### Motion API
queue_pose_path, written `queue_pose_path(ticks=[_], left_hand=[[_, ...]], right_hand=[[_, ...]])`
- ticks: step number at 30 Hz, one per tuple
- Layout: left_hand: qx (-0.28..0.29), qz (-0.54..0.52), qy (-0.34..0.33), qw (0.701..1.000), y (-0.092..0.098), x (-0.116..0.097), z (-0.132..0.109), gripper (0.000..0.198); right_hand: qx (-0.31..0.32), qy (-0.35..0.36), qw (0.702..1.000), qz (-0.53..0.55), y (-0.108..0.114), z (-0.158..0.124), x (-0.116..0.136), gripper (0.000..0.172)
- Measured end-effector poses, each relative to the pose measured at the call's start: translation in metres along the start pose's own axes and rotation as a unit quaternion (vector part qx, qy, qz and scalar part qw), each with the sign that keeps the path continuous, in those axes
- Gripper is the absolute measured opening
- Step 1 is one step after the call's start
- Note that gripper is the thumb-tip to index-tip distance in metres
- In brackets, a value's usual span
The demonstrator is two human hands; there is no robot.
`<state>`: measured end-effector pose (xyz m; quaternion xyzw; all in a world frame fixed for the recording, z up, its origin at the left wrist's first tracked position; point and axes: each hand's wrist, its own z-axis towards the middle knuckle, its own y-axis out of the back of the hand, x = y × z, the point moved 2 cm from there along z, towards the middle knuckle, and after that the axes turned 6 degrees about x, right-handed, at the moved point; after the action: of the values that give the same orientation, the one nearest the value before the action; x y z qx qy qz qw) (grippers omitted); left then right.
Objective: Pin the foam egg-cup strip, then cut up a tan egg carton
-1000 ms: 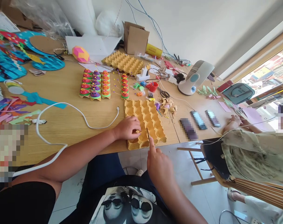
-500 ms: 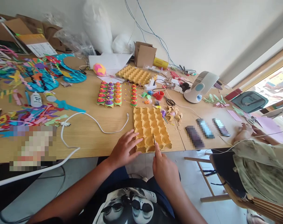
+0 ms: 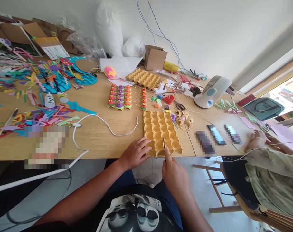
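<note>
A yellow egg tray point(image 3: 161, 129) lies at the table's front edge. My left hand point(image 3: 135, 153) rests with spread fingers on its left front corner. In my right hand point(image 3: 174, 172) is a thin dark blade point(image 3: 164, 143), index finger stretched along it, its tip over the tray's front cups. Torn tray pieces point(image 3: 184, 118) lie just right of the tray. Behind it stand painted egg-cup strips point(image 3: 119, 96) and a single narrow painted strip point(image 3: 143, 98).
A second egg tray point(image 3: 145, 78) lies near the wall. A white cable point(image 3: 105, 120) loops at left beside paper scraps point(image 3: 45, 117). Right are black scissors point(image 3: 180, 106), a white fan point(image 3: 211, 91), phones point(image 3: 217, 134) and another person's hands point(image 3: 259, 138).
The whole view has shifted, so the table's things appear slightly further right. Both hands remain at the tray, the left still spread and the right still holding the blade.
</note>
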<state>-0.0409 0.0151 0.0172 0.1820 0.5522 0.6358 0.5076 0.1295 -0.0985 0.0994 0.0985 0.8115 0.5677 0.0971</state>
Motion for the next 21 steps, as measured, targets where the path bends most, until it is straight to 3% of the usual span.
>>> queue_pose_path(ticks=[6, 10, 17, 21], left_hand=[[-0.004, -0.017, 0.006, 1.0, -0.004, 0.0, -0.002, 0.028], [0.001, -0.028, -0.001, 1.0, 0.006, 0.004, 0.004, 0.035], [-0.034, -0.061, -0.052, 0.996, 0.033, 0.023, 0.067, 0.039], [0.029, -0.071, -0.086, 0.993, 0.027, 0.035, 0.097, 0.041]], right_hand=[[-0.001, 0.008, 1.0, 0.012, -0.003, 0.0, -0.005, 0.062], [-0.002, 0.011, 1.0, 0.008, -0.005, 0.001, -0.006, 0.062], [0.013, 0.005, 1.0, 0.017, -0.004, 0.0, -0.005, 0.061], [0.006, 0.001, 1.0, 0.025, -0.006, 0.0, -0.008, 0.059]])
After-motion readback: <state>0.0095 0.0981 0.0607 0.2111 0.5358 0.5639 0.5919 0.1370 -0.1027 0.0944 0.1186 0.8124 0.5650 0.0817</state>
